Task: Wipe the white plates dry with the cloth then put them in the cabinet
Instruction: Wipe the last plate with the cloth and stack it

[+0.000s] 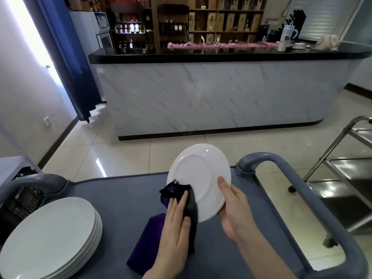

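White plate [198, 178] tilts toward the person, right hand [233, 214] gripping its rim, flat left hand [175, 228] pressing cloth [175, 191].

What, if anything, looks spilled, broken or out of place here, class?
Nothing stands out. The right hand holds a whole white plate, the left hand presses the cloth to it, and the plate stack rests on the cart.

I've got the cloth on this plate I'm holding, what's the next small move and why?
Probably slide the cloth up and across the plate toward its far rim. Your left hand presses it only against the lower left edge, so most of the facing surface shows uncovered, while your right hand grips the opposite edge, holding the plate tilted above the cart.
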### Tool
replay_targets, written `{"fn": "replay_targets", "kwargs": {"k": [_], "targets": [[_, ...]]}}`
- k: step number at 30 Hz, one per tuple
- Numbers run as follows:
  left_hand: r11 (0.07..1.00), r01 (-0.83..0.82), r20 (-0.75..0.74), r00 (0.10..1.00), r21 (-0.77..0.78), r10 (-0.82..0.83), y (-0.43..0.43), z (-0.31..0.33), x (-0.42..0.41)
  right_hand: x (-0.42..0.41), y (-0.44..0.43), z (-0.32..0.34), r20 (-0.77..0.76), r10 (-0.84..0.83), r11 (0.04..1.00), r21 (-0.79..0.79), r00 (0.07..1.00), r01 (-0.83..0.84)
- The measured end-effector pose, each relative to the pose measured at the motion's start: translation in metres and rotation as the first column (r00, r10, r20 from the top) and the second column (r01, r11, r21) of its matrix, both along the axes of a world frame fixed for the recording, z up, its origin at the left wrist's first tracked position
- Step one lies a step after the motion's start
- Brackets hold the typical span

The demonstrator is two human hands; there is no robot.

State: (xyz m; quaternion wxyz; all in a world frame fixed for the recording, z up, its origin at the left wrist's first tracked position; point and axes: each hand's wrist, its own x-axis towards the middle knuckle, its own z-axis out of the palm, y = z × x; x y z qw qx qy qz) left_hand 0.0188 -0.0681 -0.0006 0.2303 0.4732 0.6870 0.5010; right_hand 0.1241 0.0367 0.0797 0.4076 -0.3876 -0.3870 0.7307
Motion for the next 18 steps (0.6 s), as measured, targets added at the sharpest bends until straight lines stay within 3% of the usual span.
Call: {"fn": "replay_targets", "kwargs": {"k": [5, 10, 18], "targets": [[0.992, 0.115, -0.211, 0.969, -0.056, -0.125, 0.010, 0.016, 0.007, -0.007, -0.013, -0.008, 0.051, 0.053, 0.999, -0.002, 0.997, -0.053], [0.987, 0.159, -0.239, 0.958, -0.023, -0.159, 0.029, 0.030, -0.003, -0.003, -0.023, -0.015, 0.079, 0.112, 0.994, -0.017, 0.991, -0.111], [0.980, 0.152, -0.285, 0.941, -0.125, -0.182, 0.047, 0.020, -0.020, 0.026, -0.026, -0.026, 0.118, 0.131, 0.991, 0.006, 0.984, -0.132]]}}
